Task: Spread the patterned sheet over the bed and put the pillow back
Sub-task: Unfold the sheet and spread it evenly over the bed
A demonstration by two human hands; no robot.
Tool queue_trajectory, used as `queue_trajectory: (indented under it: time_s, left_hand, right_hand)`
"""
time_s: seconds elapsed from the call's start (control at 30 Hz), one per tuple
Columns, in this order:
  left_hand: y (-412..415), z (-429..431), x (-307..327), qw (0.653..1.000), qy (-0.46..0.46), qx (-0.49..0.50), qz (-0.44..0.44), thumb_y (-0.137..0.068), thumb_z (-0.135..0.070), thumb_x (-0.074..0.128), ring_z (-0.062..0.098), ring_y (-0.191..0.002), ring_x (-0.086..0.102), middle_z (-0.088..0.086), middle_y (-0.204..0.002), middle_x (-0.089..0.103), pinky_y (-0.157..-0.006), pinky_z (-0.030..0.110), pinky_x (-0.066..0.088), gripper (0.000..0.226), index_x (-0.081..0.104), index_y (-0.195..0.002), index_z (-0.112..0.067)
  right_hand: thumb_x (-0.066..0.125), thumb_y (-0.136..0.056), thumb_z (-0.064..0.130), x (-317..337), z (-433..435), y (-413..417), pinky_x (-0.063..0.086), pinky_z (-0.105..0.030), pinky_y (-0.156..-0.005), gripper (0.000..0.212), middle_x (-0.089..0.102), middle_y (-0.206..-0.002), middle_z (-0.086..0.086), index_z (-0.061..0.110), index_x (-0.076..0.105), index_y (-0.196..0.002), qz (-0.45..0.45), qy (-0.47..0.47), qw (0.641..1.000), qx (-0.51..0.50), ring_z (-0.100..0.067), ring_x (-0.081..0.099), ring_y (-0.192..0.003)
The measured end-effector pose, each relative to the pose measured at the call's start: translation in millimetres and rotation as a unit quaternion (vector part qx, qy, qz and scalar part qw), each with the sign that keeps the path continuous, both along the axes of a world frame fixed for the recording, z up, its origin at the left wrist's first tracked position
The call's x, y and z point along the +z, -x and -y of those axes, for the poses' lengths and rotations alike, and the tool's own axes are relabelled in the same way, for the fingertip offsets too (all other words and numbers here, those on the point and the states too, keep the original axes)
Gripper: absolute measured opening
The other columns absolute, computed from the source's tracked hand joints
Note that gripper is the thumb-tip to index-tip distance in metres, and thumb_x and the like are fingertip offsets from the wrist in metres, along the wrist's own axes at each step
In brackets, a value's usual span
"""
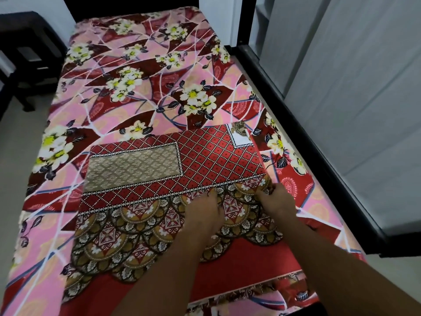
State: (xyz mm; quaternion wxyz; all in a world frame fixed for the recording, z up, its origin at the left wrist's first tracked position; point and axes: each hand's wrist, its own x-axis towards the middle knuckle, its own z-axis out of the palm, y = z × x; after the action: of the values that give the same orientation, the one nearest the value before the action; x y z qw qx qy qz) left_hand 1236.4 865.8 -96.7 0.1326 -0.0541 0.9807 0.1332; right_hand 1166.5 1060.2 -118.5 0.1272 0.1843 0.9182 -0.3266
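A folded patterned sheet (173, 174), red with diamond checks, a beige panel and scalloped medallions, lies on the near half of the bed. The bed wears a pink and maroon floral sheet (141, 87). My left hand (205, 215) presses flat on the scalloped part of the folded sheet, fingers apart. My right hand (276, 199) pinches the folded sheet's right edge near its corner. No pillow is in view.
A black bed frame rail (296, 115) runs along the right side, with a grey wall or panels (355, 99) beyond it. A dark wooden table (25, 55) stands at the far left. Pale floor (16, 160) lies left of the bed.
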Motion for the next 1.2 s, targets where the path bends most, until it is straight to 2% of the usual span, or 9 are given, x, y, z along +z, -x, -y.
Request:
queue_trajectory:
  time_s: [0.13,0.27,0.4,0.47,0.57,0.73,0.9,1.03,1.2]
  left_hand:
    - [28,-10,-8,0.997,-0.077,0.001,-0.021,-0.102,-0.042,0.043,0.022,-0.111,0.052,0.004,-0.120,0.055,-0.093,0.040,0.049,0.038,0.049,-0.131,-0.018]
    - [59,-18,-17,0.989,-0.137,0.053,-0.032,-0.103,-0.046,0.041,0.020,-0.105,0.058,0.000,-0.117,0.058,-0.092,0.042,0.052,0.038,0.050,-0.130,-0.021]
    - [93,-30,-18,0.966,-0.211,0.137,-0.057,-0.103,-0.050,0.039,0.015,-0.090,0.061,-0.003,-0.105,0.063,-0.081,0.036,0.053,0.038,0.056,-0.120,-0.021]
    - [111,-37,-16,0.952,-0.239,0.179,-0.066,-0.100,-0.060,0.038,0.018,-0.095,0.063,-0.002,-0.106,0.065,-0.088,0.041,0.053,0.047,0.058,-0.121,-0.022]
    - [137,-46,-10,0.938,-0.266,0.215,-0.058,-0.093,-0.069,0.044,0.027,-0.108,0.062,0.004,-0.117,0.067,-0.095,0.042,0.049,0.062,0.057,-0.125,-0.018]
    - [168,-64,-12,0.948,-0.201,0.248,-0.003,-0.081,-0.071,0.063,0.035,-0.119,0.058,0.012,-0.129,0.060,-0.096,0.042,0.045,0.083,0.044,-0.136,-0.011]
    - [175,-76,-17,0.976,-0.068,0.208,0.004,-0.077,-0.059,0.072,0.034,-0.109,0.062,0.011,-0.116,0.063,-0.081,0.040,0.047,0.072,0.045,-0.125,-0.013]
    - [175,-86,-12,0.979,-0.041,0.198,0.002,-0.086,-0.042,0.063,0.037,-0.111,0.061,0.015,-0.117,0.063,-0.087,0.042,0.049,0.052,0.048,-0.122,-0.009]
    - [174,-87,-10,0.973,-0.079,0.218,0.002,-0.096,-0.036,0.050,0.037,-0.111,0.061,0.016,-0.119,0.064,-0.091,0.043,0.049,0.036,0.055,-0.119,-0.008]
  right_hand:
    - [0.078,-0.082,0.048,-4,-2,33,0.058,-0.043,-0.083,0.044,0.070,-0.094,-0.001,0.015,0.062,-0.107,0.018,0.088,0.995,-0.030,-0.023,0.069,-0.085]
    - [0.077,-0.085,0.030,1,2,58,0.060,-0.042,-0.081,0.035,0.072,-0.092,0.001,0.017,0.067,-0.116,0.024,0.108,0.994,0.007,-0.020,0.071,-0.080]
    - [0.067,-0.091,0.022,2,10,44,0.061,-0.037,-0.080,0.043,0.072,-0.111,-0.001,0.023,0.062,-0.133,-0.151,-0.003,0.978,0.144,-0.016,0.069,-0.085]
    - [0.066,-0.091,0.020,0,11,36,0.059,-0.036,-0.083,0.039,0.069,-0.122,-0.001,0.022,0.064,-0.130,-0.229,-0.039,0.950,0.210,-0.019,0.068,-0.095]
    - [0.065,-0.087,0.017,-2,12,35,0.058,-0.039,-0.069,0.034,0.066,-0.113,-0.001,0.019,0.065,-0.121,-0.261,-0.079,0.916,0.294,-0.024,0.065,-0.090]
    - [0.079,-0.072,0.014,-13,7,36,0.049,-0.032,-0.051,0.038,0.065,-0.100,-0.002,0.015,0.069,-0.109,-0.305,-0.126,0.878,0.347,-0.024,0.064,-0.079]
    - [0.071,-0.085,0.014,-26,-4,35,0.051,-0.031,-0.055,0.033,0.064,-0.109,-0.005,0.012,0.067,-0.118,-0.323,-0.075,0.861,0.386,-0.023,0.062,-0.081]
    - [0.063,-0.092,0.022,-31,-12,31,0.038,-0.024,-0.059,0.031,0.060,-0.110,-0.003,0.013,0.059,-0.122,-0.279,-0.002,0.881,0.382,-0.022,0.060,-0.082]
    - [0.062,-0.087,0.044,-26,-15,27,0.054,-0.032,-0.059,0.053,0.066,-0.100,0.005,0.023,0.043,-0.131,-0.196,0.093,0.945,0.244,-0.015,0.066,-0.074]
